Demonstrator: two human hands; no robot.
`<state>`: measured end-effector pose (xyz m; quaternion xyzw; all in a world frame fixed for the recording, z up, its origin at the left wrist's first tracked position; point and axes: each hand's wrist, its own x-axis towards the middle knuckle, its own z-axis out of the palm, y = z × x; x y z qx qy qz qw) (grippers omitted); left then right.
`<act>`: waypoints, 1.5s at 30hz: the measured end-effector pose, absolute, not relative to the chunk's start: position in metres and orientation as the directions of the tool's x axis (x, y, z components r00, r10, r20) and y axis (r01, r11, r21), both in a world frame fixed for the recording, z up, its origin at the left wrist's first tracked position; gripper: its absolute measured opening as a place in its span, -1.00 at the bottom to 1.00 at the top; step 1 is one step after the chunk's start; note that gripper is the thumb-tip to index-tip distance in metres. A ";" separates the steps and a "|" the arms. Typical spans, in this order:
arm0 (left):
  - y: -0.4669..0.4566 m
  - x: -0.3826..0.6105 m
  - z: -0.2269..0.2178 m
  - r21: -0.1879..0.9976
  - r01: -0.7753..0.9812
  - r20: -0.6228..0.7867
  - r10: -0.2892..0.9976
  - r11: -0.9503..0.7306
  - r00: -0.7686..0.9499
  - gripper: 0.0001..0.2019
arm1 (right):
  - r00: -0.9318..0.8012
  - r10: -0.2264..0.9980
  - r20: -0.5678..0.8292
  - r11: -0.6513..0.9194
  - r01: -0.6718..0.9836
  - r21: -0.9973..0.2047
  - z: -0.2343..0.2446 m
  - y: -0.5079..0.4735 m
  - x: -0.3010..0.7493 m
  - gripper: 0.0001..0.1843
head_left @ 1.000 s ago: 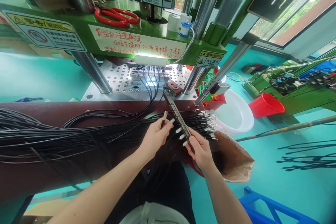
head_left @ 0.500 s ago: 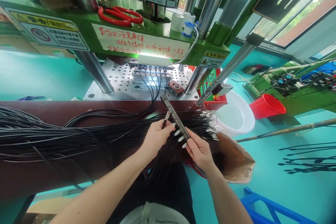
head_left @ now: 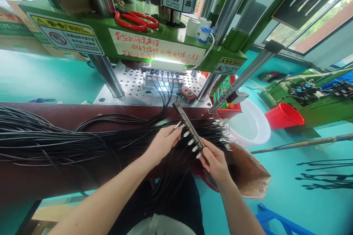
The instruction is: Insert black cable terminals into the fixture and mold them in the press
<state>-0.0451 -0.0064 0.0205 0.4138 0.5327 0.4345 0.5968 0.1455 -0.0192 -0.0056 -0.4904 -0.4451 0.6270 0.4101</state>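
Observation:
My right hand (head_left: 215, 161) grips the lower end of a dark metal bar mould (head_left: 189, 124), held at a slant above the table's front edge. Several silvery cable plugs (head_left: 191, 141) stick out along its left side, with black cables hanging down from them. In my left hand (head_left: 164, 142), a cable plug (head_left: 177, 126) is pinched between thumb and fingers, its tip at the upper part of the bar. Whether that tip sits in a slot is too small to tell. Behind the bar lies a thick bundle of black cables (head_left: 63, 139), its bare plug ends (head_left: 224, 136) to the right.
A green press (head_left: 171, 40) stands ahead, with a lit mould (head_left: 162, 82) holding several cables on its perforated plate (head_left: 129, 80). Red scissors (head_left: 138, 22) rest on its ledge. At right are a paper bag (head_left: 252, 176), a white tub (head_left: 255, 126) and a red bucket (head_left: 286, 115).
The plug in my left hand has tilted flatter against the bar. Both hands keep their hold, and the whole view has shifted slightly.

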 end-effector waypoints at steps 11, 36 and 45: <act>-0.006 -0.048 0.020 0.931 -0.103 -0.344 0.936 0.350 0.073 -0.67 | -0.247 0.941 -0.232 -0.209 0.115 -0.971 -0.009 -0.022 0.146 -0.55; -0.006 -0.077 0.021 0.799 -0.254 -0.348 0.764 0.545 0.543 -0.46 | -0.392 0.900 -0.193 -0.235 -0.062 -0.970 -0.011 -0.018 0.158 -0.61; -0.005 -0.080 0.019 0.784 -0.281 -0.325 0.751 0.554 0.575 -0.46 | -0.343 0.899 -0.273 -0.295 -0.012 -0.955 -0.011 -0.021 0.158 -0.57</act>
